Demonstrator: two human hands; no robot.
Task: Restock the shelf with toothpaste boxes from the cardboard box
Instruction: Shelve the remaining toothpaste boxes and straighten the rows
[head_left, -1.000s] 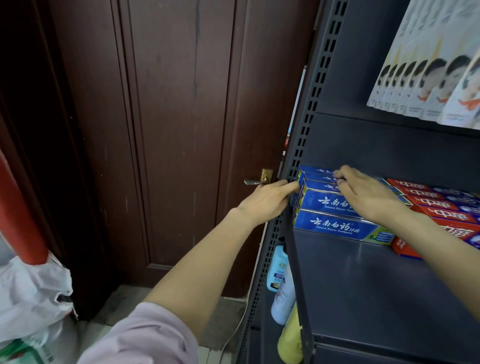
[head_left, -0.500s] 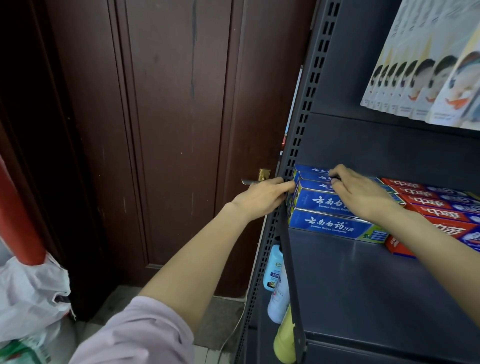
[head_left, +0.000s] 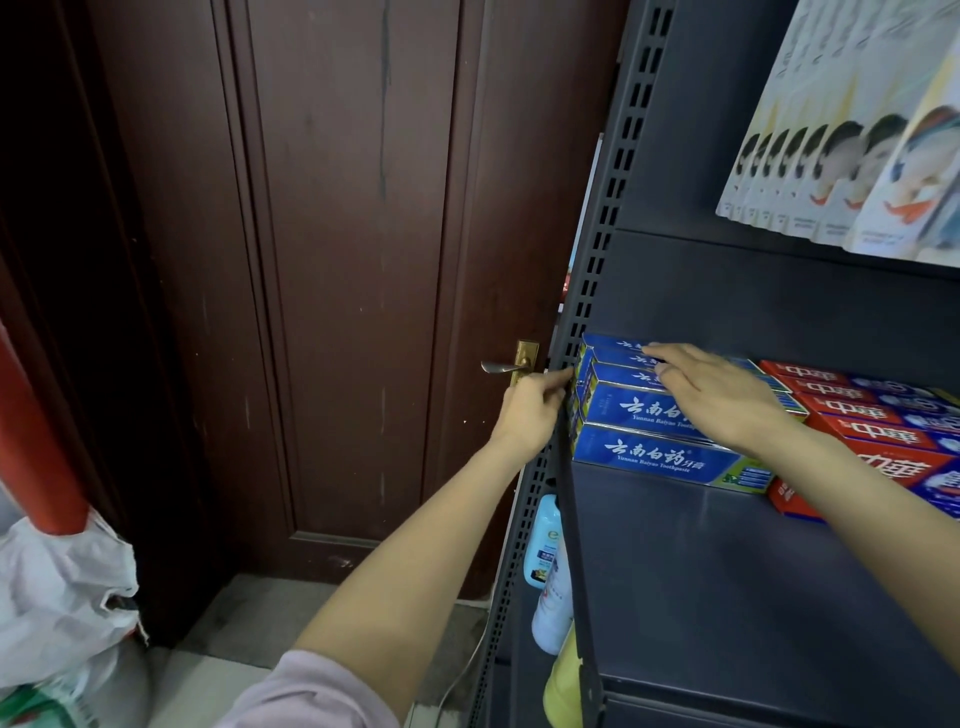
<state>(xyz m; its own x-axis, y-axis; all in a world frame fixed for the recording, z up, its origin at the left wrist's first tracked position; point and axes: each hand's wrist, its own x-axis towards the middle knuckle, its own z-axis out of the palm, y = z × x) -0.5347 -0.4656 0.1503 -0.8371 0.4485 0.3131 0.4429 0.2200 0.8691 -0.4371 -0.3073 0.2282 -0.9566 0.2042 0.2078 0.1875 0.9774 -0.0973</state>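
Several blue toothpaste boxes (head_left: 654, 457) lie in a row at the left end of the dark shelf (head_left: 727, 571). My right hand (head_left: 722, 395) lies flat on top of them, fingers straight and pointing left. My left hand (head_left: 530, 410) is at the shelf's left upright, fingertips touching the boxes' left ends. Red toothpaste boxes (head_left: 883, 431) fill the shelf to the right of the blue ones. The cardboard box is out of view.
A dark wooden door (head_left: 337, 260) with a brass handle (head_left: 509, 364) stands left of the shelf unit. Pale upright packages (head_left: 852, 171) sit on the shelf above. Bottles (head_left: 545, 561) show on a lower shelf. A white bag (head_left: 57, 597) lies at the bottom left.
Both hands stay on the blue boxes; my right hand's fingers have spread slightly further left along the tops. The view has shifted a little.
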